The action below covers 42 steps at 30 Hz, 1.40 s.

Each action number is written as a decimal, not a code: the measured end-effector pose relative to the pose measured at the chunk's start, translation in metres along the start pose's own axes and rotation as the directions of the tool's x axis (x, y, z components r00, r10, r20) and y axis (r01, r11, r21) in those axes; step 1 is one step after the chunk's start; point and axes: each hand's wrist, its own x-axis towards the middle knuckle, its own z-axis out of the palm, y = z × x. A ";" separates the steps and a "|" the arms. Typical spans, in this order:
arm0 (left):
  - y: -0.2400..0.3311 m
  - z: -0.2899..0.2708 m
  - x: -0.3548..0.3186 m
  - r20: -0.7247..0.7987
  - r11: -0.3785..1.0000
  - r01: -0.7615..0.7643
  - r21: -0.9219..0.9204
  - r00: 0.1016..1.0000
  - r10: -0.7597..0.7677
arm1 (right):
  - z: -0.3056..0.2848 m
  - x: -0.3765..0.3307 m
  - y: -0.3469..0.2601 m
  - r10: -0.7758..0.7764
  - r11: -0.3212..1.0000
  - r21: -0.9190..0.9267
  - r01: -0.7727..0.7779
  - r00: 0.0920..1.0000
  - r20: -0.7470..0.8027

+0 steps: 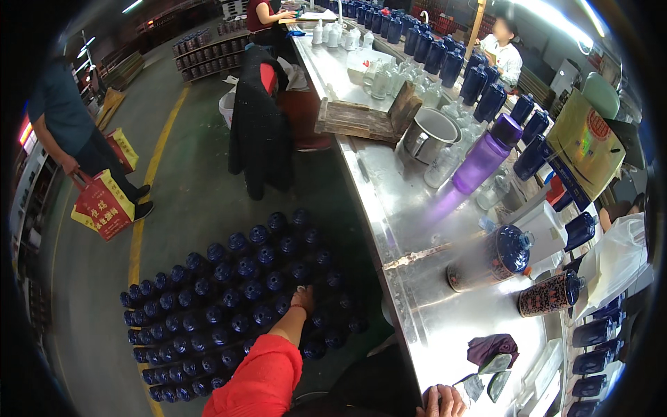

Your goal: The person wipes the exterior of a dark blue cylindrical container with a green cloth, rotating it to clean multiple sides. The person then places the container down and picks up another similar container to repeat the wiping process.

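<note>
We see our left hand [303, 299], at the end of a red sleeve, reaching down among the dark blue round-topped ceramic bottles [236, 306] that stand packed in rows on the grey floor; the fingers touch one bottle top near the right edge of the block, but we cannot tell whether they have closed on it. Our right hand [442, 401] rests, fingers curled, on the near edge of the long stainless steel worktable [389, 208], holding nothing that we can make out. Beyond that hand, two patterned blue ceramic jars [490, 258] lie on their sides on the steel, and just beside it sit a crumpled purple cloth [490, 347] and small flat dark pieces. We judge the risk to lie in the tight packing: a bottle lifted at a slant could knock its neighbours over, and a grip on the smooth rounded cap alone could slip. The leaning reach, steadied only at the table edge, adds to that.
</note>
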 end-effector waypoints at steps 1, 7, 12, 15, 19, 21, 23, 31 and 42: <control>0.001 0.000 0.002 0.040 0.998 -0.020 0.056 0.999 0.018 | 0.001 -0.001 0.001 0.007 1.000 0.027 -0.007 1.000 -0.003; 0.008 -0.011 0.001 0.006 0.999 0.048 0.001 0.999 -0.048 | 0.008 -0.003 0.006 -0.005 0.998 0.067 0.008 0.999 -0.047; 0.011 -0.015 -0.006 -0.031 0.999 0.020 0.026 0.999 -0.019 | 0.003 0.001 0.004 -0.012 0.998 0.066 0.016 0.998 -0.062; 0.012 -0.011 -0.002 -0.042 0.999 0.016 0.033 0.999 -0.015 | -0.007 0.005 -0.002 0.015 1.000 0.013 -0.015 0.999 0.029; 0.013 -0.007 0.005 -0.022 0.998 0.052 0.028 0.998 -0.051 | -0.019 0.010 -0.008 0.049 0.999 -0.013 -0.048 0.996 0.069; 0.013 -0.005 0.007 -0.035 0.998 0.066 0.010 0.997 -0.066 | -0.022 0.011 -0.010 0.061 0.998 -0.007 -0.060 0.996 0.068; 0.012 -0.004 0.008 -0.032 0.998 0.061 0.012 0.998 -0.060 | -0.022 0.012 -0.011 0.059 0.998 -0.026 -0.057 0.994 0.089; 0.005 -0.011 -0.002 -0.073 0.999 0.005 -0.037 0.997 -0.008 | -0.020 0.013 -0.008 0.029 0.999 -0.028 -0.027 0.998 0.057; 0.007 -0.072 -0.060 -0.313 0.982 -0.176 -0.072 0.939 0.145 | -0.024 0.018 -0.012 0.033 0.999 -0.033 -0.030 0.995 0.094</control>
